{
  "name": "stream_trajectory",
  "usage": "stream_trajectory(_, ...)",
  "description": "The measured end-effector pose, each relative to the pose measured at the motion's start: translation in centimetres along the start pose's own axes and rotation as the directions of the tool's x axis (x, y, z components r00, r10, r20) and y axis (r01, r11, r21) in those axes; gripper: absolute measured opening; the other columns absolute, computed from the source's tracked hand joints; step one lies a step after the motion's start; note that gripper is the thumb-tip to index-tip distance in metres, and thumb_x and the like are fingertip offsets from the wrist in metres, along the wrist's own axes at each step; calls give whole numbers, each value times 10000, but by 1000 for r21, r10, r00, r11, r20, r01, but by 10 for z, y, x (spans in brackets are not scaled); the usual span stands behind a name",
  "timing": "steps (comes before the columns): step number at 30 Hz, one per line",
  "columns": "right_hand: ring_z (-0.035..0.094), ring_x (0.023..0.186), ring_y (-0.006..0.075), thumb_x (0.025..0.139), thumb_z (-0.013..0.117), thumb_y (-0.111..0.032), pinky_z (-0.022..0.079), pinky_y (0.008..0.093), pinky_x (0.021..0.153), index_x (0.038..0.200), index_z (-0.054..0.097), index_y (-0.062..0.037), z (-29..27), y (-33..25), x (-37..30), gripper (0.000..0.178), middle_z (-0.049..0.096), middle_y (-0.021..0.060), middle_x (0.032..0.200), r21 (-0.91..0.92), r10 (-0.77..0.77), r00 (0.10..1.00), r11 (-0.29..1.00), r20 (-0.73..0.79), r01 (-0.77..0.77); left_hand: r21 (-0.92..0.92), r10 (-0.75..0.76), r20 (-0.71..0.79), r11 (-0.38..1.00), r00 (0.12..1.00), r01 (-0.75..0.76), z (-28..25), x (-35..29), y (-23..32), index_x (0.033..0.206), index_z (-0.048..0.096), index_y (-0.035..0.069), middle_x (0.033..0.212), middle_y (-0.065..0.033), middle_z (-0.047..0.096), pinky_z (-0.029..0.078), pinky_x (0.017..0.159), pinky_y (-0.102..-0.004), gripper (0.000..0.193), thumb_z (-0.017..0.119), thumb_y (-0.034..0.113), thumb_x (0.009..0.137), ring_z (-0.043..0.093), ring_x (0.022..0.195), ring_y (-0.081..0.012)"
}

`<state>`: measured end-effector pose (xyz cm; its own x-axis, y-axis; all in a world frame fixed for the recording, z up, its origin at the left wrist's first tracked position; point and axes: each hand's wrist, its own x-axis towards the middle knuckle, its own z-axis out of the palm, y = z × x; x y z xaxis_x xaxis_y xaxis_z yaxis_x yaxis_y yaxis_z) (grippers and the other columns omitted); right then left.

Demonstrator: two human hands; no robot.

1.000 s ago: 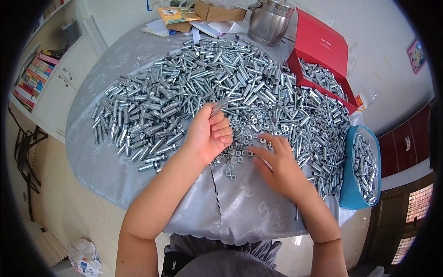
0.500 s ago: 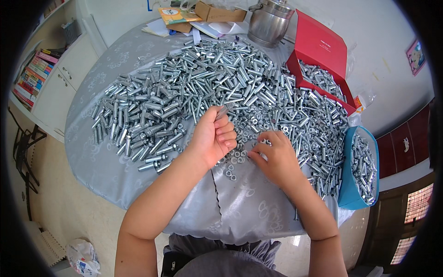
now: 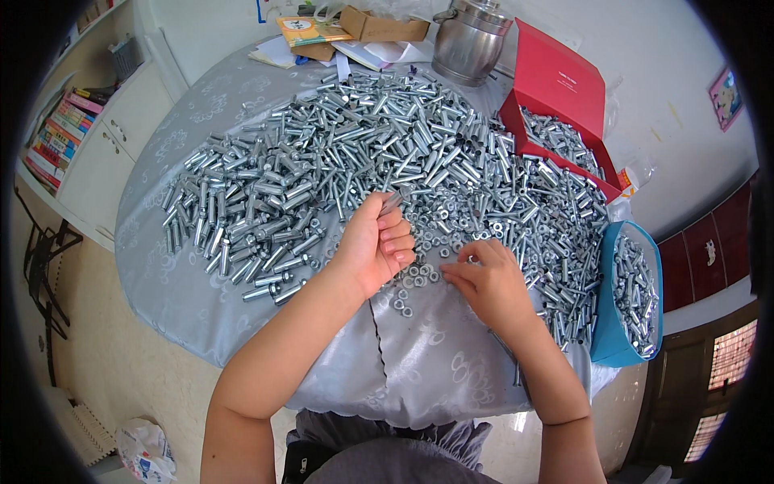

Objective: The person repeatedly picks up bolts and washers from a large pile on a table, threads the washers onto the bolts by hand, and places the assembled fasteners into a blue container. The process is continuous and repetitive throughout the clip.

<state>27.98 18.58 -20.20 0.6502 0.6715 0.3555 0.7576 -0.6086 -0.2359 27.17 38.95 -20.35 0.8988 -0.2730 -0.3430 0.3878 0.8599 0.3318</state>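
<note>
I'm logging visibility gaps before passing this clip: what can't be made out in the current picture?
- Head view: most of the metal piece in the left hand, hidden by that hand's own grip.
- Head view: whether the right hand pinches anything; too small to tell at its fingertips.
- Head view: the blue bin's lower contents, hidden by its wall.
- Head view: the cabinet's far left, cut off by the dark rim.

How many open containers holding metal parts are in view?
2: an open red box at the far right of the heap, and a blue bin at the near right. The steel pot is lidded, so its contents are hidden.
</note>
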Motion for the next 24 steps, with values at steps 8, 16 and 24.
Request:
stream_trajectory(8,525,730,174,698,677,-105,423,298,652,780,635,-99,-7,-5,-8,92,545,5,798,94,-43,999,994,-34,46,84,-46,-30,995,998,48,-1,4,-10,501,246,174,486,55,220,231,423,-236,446,412,330,885,234,425,-78)
stream_trajectory(16,460,700,45,854,580,-93,358,184,613,901,511,-45,-24,-5,-24,96,532,-9,789,951,352,892,15,284,-309,518,-221,-107,820,969,244,16,-5,-28,556,280,158,500,59,235,234,407,-244,432,478,358,884,236,419,-66)
stream_trajectory(24,459,695,33,847,586,-64,359,173,617,861,533,-44,-23,-8,-26,59,527,-23,786,940,380,880,68,286,-334,627,-231,-120,736,966,254,26,-13,-46,611,362,128,526,56,257,255,417,-244,377,499,342,889,252,438,-70)
